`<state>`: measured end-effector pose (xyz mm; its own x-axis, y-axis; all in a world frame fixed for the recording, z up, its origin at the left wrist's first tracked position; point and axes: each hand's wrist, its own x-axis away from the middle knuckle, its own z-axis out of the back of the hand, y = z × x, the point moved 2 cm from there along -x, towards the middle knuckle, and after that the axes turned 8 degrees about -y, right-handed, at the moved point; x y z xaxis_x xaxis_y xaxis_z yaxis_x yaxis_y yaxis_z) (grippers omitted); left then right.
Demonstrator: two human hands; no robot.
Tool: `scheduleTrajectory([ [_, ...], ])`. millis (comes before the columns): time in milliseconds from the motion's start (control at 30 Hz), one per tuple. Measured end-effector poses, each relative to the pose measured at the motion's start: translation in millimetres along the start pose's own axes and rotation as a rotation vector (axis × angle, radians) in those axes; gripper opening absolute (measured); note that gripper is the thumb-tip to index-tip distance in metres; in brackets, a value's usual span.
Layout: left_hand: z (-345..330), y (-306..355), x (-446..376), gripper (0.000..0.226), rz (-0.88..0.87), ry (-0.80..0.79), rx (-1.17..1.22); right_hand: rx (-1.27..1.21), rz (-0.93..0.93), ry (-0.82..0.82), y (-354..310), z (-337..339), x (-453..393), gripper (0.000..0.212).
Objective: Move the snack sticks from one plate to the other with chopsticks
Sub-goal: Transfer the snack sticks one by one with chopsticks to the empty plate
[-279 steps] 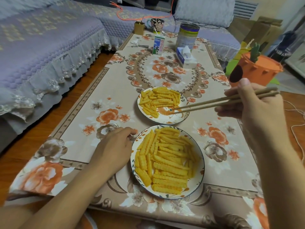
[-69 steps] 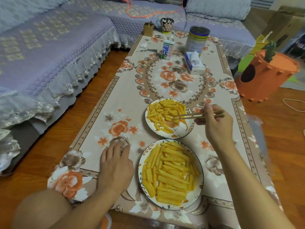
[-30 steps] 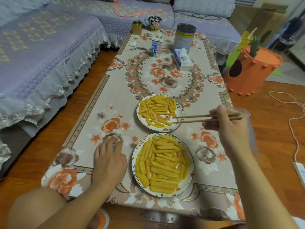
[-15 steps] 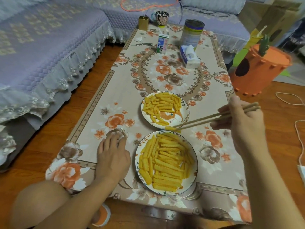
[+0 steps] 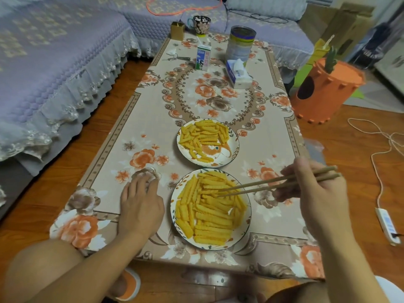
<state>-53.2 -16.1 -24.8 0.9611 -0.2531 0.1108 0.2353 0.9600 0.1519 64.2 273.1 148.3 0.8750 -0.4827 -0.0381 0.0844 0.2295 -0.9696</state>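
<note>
Two white patterned plates sit on the low table. The far plate (image 5: 232,153) holds a loose pile of yellow crinkled snack sticks (image 5: 205,136) on its left half. The near plate (image 5: 246,224) is heaped with more snack sticks (image 5: 207,215). My right hand (image 5: 317,193) grips a pair of wooden chopsticks (image 5: 273,184), whose tips rest among the sticks in the upper middle of the near plate. My left hand (image 5: 140,204) lies flat on the tablecloth just left of the near plate, fingers apart, holding nothing.
At the table's far end stand a milk carton (image 5: 203,57), a tin can (image 5: 240,44), a tissue box (image 5: 237,73), a mug (image 5: 201,24) and a small gold box (image 5: 177,30). A sofa (image 5: 54,62) runs along the left. An orange pot (image 5: 323,88) and cables (image 5: 382,149) sit on the floor at right.
My right hand carried a snack stick from the far plate toward me and brought the chopstick tips down onto the near plate's pile. My left hand stayed flat on the table.
</note>
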Motion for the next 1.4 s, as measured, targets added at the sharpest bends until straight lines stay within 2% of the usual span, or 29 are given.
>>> scheduleTrajectory([
  [133,-0.2,-0.2,-0.5,0.054,-0.001,0.001,0.0,-0.088,0.046,0.088,-3.1,7.4,-26.4,0.036],
  [367,0.3,0.0,-1.1,0.056,0.001,-0.01,-0.006,0.04,0.057,-0.022,30.7,-41.2,-98.9,0.031],
  [600,-0.9,-1.1,-2.6,0.056,0.009,-0.009,-0.005,0.047,0.038,-0.012,46.9,-65.1,-131.3,0.032],
  [800,-2.9,-2.3,-3.0,0.055,0.008,0.001,-0.016,0.079,0.011,0.079,46.8,-46.2,-111.0,0.048],
  [933,-2.1,-1.1,-3.1,0.055,0.013,0.007,0.0,-0.113,0.033,0.118,18.8,-23.5,-80.3,0.045],
  [1033,-1.9,-0.3,-2.1,0.056,0.011,0.02,0.007,-0.222,-0.009,0.085,0.9,-2.3,-46.8,0.045],
  [1200,-3.3,-0.7,-0.7,0.055,0.004,0.036,0.015,-0.198,-0.035,0.071,12.5,6.5,4.8,0.045],
  [1400,-6.0,-2.3,0.7,0.048,-0.01,0.046,0.033,-0.187,-0.049,0.083,30.5,0.2,18.9,0.041],
])
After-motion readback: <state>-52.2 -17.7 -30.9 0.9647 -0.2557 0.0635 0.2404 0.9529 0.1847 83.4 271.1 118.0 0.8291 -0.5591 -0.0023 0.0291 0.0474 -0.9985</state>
